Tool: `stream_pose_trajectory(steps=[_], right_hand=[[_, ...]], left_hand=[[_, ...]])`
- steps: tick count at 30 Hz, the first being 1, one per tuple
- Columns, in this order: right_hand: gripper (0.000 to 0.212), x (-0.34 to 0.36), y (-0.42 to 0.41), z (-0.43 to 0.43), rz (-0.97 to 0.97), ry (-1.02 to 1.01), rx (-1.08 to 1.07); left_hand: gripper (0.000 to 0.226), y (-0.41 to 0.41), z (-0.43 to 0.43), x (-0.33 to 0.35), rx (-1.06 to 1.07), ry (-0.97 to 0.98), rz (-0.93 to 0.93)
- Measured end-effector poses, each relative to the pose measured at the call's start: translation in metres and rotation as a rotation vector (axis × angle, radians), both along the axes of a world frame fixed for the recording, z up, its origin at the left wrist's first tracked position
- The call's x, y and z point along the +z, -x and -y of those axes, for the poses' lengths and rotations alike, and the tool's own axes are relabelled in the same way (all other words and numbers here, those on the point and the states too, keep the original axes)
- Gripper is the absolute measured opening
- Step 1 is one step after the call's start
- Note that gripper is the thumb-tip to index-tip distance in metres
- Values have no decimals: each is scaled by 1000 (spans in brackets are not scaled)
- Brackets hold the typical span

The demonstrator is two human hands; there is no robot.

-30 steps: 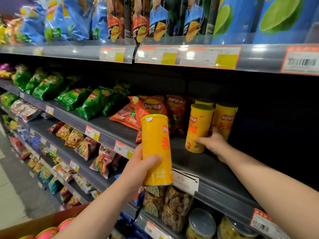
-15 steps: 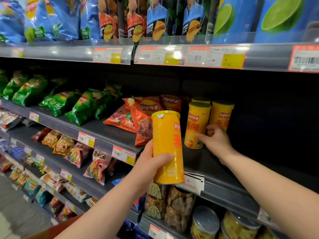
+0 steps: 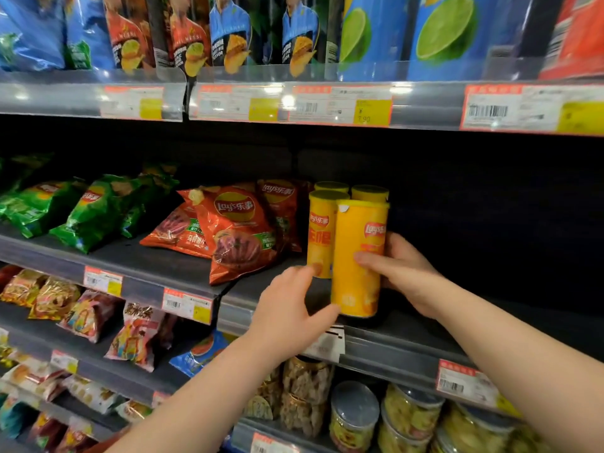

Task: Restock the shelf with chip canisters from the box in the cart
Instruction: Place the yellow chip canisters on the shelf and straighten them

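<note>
Your right hand (image 3: 405,273) curls around the right side of the yellow chip canister (image 3: 358,256), fingers across its front. The canister is upright near the front edge of the shelf (image 3: 408,341), just in front of three matching canisters (image 3: 322,237). Your left hand (image 3: 291,308) holds nothing, its fingers loose and its thumb just beside the canister's base. Red Lay's bags (image 3: 238,237) lie to the left.

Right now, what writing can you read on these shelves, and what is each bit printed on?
"Lay's乐事": red chip bag.
"Lay's乐事" and "无限": rear yellow canister.
"Lay's": front canister, logo blurred.
"¥ 7.90": upper yellow price tag.
"MESSI": topmost red bag.
Other price labels: too blurred to read.
</note>
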State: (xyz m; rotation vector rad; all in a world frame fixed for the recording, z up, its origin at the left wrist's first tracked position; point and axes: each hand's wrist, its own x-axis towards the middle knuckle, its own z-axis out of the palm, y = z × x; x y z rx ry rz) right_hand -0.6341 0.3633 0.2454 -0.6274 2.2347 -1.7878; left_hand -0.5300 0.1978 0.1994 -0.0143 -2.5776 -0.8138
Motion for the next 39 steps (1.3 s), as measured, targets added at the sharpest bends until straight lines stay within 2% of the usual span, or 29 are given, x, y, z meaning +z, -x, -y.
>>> stream_pose_trajectory(steps=[3,5,9,13,18,26,29,35,39], right_hand=[[65,-7,13,1,-81,17,-141],[69,-13,19,3,-113,14,-167],[85,-17,28,2,-94,-145,-120],[85,-21,35,0,-73,-275,-149],[83,-22,45,8,-136,-316,-247],[85,-26,57,5,-130,-355,-197],[81,-25,52,-6,-162,-461,-167],[49,-12,1,-25,-461,-937,-95],[37,-15,-51,-15,-786,-903,5]], left_hand=[[84,3,7,-19,9,484,147],[77,3,8,-30,0,579,106],[65,3,11,-36,3,539,20],[56,3,12,-40,28,538,-23],[71,1,9,-35,25,546,88],[73,-1,7,-30,29,579,111],[73,-2,5,-30,37,590,105],[54,-16,-3,-34,95,582,-8],[49,-43,-1,-36,123,531,-70]])
